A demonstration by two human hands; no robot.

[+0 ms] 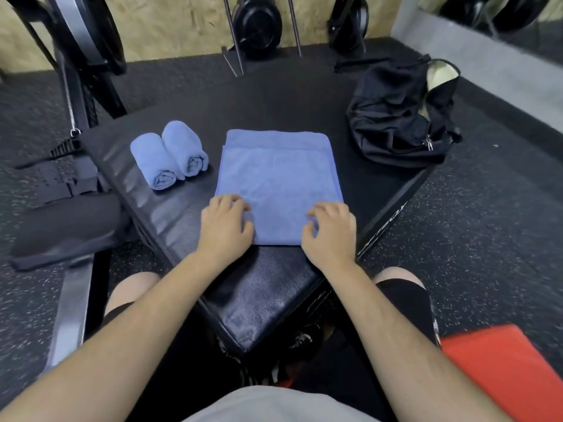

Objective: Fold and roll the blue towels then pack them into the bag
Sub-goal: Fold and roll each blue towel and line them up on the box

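Observation:
A folded blue towel (278, 178) lies flat on a black padded box (265, 287) in front of me. My left hand (225, 226) grips the towel's near left corner with curled fingers. My right hand (330, 229) grips the near right corner the same way. Two rolled blue towels (169, 155) lie side by side on the box to the left of the flat towel. A black bag (399, 117) stands unzipped at the box's far right corner, its pale lining showing.
A black bench pad (67, 236) sits left of the box. Weight plates and rack legs (259, 25) stand along the back wall. A red pad (502, 376) lies on the speckled floor at my lower right. My knees flank the box's near corner.

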